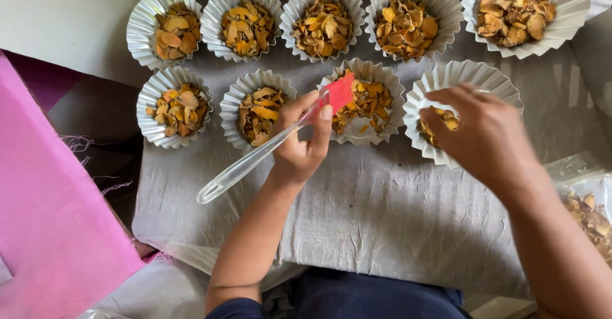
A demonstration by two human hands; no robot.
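Note:
My left hand [301, 141] grips a pastry brush [268, 145] with a clear handle and red bristles; the bristles rest over a fluted foil cup [390, 83] of dried orange-brown slices. My right hand [486, 133] hovers over the neighbouring foil cup [446, 80], fingers curled down into it among a few slices [446, 118]; whether it holds any is hidden. Both cups sit in the near row on a wrinkled grey cloth [382, 210].
Several more filled foil cups [247, 20] stand in a far row and at the near left. A clear bag of dried slices [590, 214] lies at the right edge. Pink fabric [51, 229] covers the left side.

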